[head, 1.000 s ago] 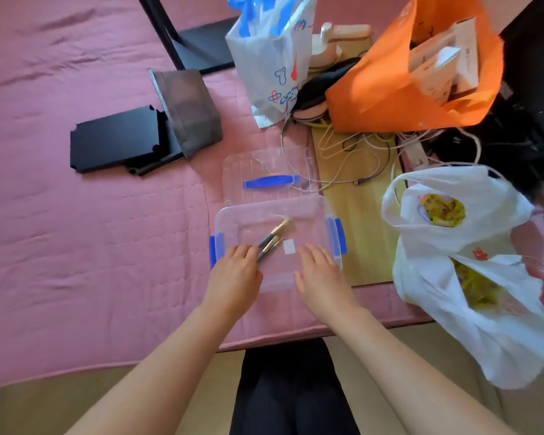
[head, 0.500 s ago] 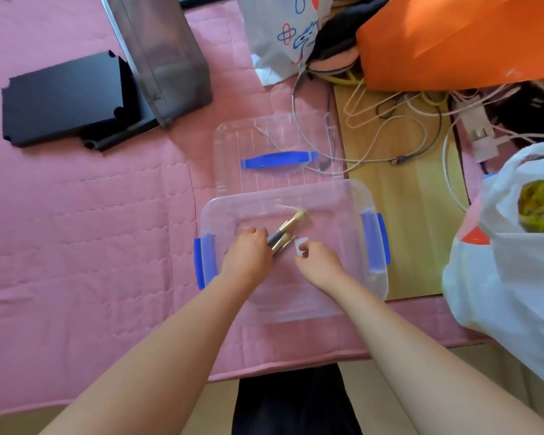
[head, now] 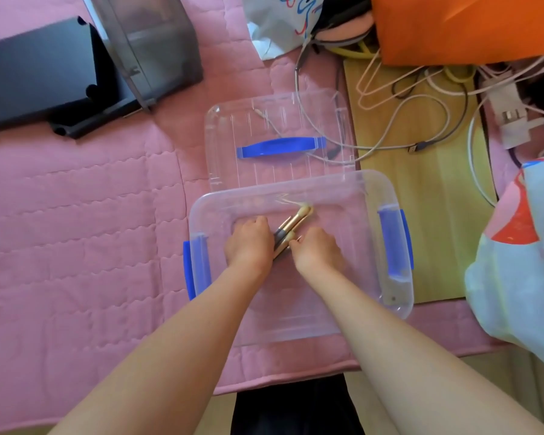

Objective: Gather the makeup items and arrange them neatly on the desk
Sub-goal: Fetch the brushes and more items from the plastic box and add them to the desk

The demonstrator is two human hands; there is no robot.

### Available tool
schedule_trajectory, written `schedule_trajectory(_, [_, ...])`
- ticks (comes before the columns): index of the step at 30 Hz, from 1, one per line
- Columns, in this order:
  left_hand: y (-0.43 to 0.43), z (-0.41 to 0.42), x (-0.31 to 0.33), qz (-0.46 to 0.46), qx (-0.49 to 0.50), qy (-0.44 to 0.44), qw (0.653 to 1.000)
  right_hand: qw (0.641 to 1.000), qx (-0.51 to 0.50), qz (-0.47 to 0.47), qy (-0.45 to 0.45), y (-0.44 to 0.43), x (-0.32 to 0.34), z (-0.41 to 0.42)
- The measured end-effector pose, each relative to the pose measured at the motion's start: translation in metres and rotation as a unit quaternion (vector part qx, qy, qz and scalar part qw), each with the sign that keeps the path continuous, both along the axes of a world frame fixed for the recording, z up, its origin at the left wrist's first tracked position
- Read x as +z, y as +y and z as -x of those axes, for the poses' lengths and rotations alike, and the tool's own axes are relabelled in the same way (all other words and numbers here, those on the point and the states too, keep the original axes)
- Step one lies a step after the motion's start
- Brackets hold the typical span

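Gripping brushes (head: 293, 221), left hand (head: 248, 246) beside right hand (head: 318, 253), box (head: 371, 183) walls well apart.

One head-worn wide-angle cam, pitched steeply down and slightly forward from over the near desk edge. Close range. Both forearms enter from the bottom of frame and meet mid-frame. There the left hand (head: 248, 246) curls over the gold-and-dark makeup brushes (head: 291, 222) and the right hand (head: 316, 252) has fingertips against them, inside the clear plastic storage box with blue latches (head: 390, 196). Beyond the grip: clear plastic lid with blue handle (head: 280, 120). Left of the grip: pink quilted cover (head: 76, 215). Right of it: bare light-wood desk strip (head: 437, 215), then a white plastic bag (head: 515, 277) cut off by the frame edge.
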State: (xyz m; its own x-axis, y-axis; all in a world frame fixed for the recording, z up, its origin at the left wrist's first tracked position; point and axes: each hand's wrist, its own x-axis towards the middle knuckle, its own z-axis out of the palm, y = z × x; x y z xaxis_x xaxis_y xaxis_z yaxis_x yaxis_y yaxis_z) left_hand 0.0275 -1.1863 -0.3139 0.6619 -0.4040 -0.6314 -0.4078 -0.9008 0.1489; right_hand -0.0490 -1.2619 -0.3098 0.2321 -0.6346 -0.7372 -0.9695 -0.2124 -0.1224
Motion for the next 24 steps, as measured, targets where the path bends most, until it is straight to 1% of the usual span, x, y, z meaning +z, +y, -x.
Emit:
schedule_trajectory(4, [0.002,0.0,-0.006,0.001,-0.024,-0.015,1.0,1.0,-0.015,0.012,0.019,-0.001,0.0,-0.002])
schedule_trajectory(9, [0.003,0.003,-0.009,0.007,-0.061,-0.022,0.998,0.997,-0.076,0.014,0.019,-0.002,0.0,-0.006])
schedule_trajectory(11, [0.003,0.002,-0.009,0.018,-0.044,-0.019,0.999,0.994,-0.103,0.03,0.012,-0.004,-0.002,-0.006])
schedule_trajectory(14, [0.001,0.002,-0.004,0.049,0.004,0.023,0.999,0.986,-0.158,0.045,-0.009,-0.009,-0.001,-0.003])
schedule_trajectory(20, [-0.006,0.003,0.007,0.078,0.077,0.107,0.988,0.961,-0.25,0.008,-0.119,-0.008,0.0,-0.001])
schedule_trajectory(24, [-0.007,0.002,0.004,0.078,0.108,0.132,0.982,0.944,-0.311,-0.034,-0.109,-0.001,0.007,-0.007])
